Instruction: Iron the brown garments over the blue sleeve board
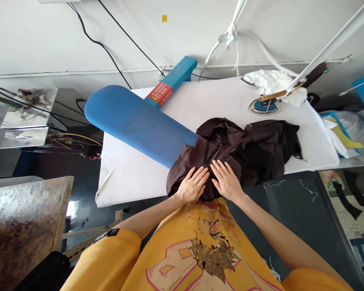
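A dark brown garment (261,145) is pulled over the near end of a blue padded ironing arm (139,125), and the rest of it lies bunched to the right on the white table. My left hand (193,184) rests flat on the cloth near the table's front edge, fingers stretched out. Beside it, my right hand (226,180) also lies flat on the garment, its fingers extended. A zipper or dark seam (212,152) runs just beyond my fingertips. Neither hand grips the cloth.
An iron (263,106) with a wooden handle stands at the back right of the white table (130,178), near crumpled white cloth (267,83). A teal bracket (178,76) with a red label supports the blue arm. Metal boxes (27,117) stand left.
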Tool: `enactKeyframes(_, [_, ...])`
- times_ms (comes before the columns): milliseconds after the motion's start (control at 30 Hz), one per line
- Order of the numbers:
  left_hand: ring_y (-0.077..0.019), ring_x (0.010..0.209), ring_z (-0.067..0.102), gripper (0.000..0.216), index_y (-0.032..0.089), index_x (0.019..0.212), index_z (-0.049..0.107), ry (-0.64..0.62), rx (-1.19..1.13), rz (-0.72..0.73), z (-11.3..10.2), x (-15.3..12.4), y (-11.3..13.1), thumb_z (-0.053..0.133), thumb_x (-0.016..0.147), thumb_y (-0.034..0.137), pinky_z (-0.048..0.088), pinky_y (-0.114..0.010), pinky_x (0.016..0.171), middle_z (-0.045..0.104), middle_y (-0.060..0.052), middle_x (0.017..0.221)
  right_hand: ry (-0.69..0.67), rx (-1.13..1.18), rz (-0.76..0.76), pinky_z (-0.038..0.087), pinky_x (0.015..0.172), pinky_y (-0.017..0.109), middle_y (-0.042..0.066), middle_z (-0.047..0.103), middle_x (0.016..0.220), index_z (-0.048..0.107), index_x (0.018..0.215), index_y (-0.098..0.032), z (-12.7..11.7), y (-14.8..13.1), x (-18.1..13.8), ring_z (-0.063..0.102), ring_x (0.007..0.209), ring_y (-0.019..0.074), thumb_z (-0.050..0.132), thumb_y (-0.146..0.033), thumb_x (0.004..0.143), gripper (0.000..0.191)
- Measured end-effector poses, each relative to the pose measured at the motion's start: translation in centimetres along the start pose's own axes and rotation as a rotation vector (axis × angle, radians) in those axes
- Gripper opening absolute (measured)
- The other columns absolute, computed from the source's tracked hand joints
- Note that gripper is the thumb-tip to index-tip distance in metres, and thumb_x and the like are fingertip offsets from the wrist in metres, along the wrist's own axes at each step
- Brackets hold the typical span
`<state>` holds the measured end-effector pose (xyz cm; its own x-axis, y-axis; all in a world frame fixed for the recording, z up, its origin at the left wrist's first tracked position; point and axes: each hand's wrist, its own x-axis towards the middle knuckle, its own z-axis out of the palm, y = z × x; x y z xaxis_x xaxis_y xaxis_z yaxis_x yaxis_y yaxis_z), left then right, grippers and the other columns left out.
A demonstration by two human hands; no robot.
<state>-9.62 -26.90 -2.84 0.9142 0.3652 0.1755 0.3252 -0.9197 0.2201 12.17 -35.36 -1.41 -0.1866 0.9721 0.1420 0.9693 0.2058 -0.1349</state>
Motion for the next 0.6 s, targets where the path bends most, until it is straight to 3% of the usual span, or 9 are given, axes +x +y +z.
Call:
enactKeyframes(167, [-0.0253, 0.156, 0.032, 0.055, 0.012, 0.157, 0.041, 0.050, -0.024, 0.012, 0.2, -0.8, -0.3, 0.041, 0.104, 0.027, 0.020, -0.049, 0.131, 0.039, -0.010, 0.164, 0.017, -0.055, 0.023, 0.032, 0.124, 0.053, 0.017, 0.033, 0.166, 0.029, 0.162, -0.007, -0.4, 0.0, -1.5, 0.032, 0.154, 0.0300, 0.045, -0.030, 0.105, 0.063])
enactKeyframes(300, [-0.0259, 0.156, 0.032, 0.055, 0.011, 0.156, 0.042, 0.095, -0.034, 0.018, 0.6, -1.0, -0.2, 0.043, 0.103, 0.026, 0.019, -0.050, 0.131, 0.041, -0.010, 0.164, 0.130, -0.007, 0.016, 0.035, 0.122, 0.057, 0.017, 0.055, 0.151, 0.050, 0.150, -0.010, -1.6, -0.1, -0.5, 0.053, 0.139, 0.0300, 0.046, -0.024, 0.104, 0.048])
enactKeyframes(367, [-0.0273, 0.155, 0.035, 0.053, 0.011, 0.153, 0.046, 0.121, -0.040, 0.024, 0.9, -1.3, -0.3, 0.045, 0.102, 0.025, 0.020, -0.051, 0.131, 0.046, -0.012, 0.161, 0.193, 0.101, -0.070, 0.039, 0.120, 0.054, 0.016, 0.063, 0.142, 0.058, 0.141, -0.011, -2.1, -0.7, 2.0, 0.057, 0.134, 0.0275, 0.045, -0.020, 0.103, 0.042])
enactKeyframes(467, [-0.0287, 0.147, 0.047, 0.047, 0.012, 0.143, 0.057, 0.146, -0.064, 0.033, 1.6, -1.8, -0.5, 0.047, 0.100, 0.024, 0.026, -0.053, 0.129, 0.061, -0.013, 0.147, 0.175, 0.282, -0.227, 0.045, 0.118, 0.046, 0.012, 0.063, 0.142, 0.062, 0.137, -0.014, -2.0, -2.3, 7.9, 0.052, 0.139, 0.0237, 0.040, -0.018, 0.103, 0.040])
enactKeyframes(600, [-0.0286, 0.139, 0.056, 0.047, 0.011, 0.142, 0.058, 0.166, -0.099, 0.038, 2.2, -2.1, -0.5, 0.048, 0.096, 0.020, 0.032, -0.054, 0.127, 0.067, -0.014, 0.138, 0.109, 0.220, -0.060, 0.038, 0.121, 0.051, 0.017, 0.057, 0.147, 0.059, 0.141, -0.013, 0.1, -4.5, 14.2, 0.049, 0.141, 0.0285, 0.040, -0.027, 0.106, 0.042])
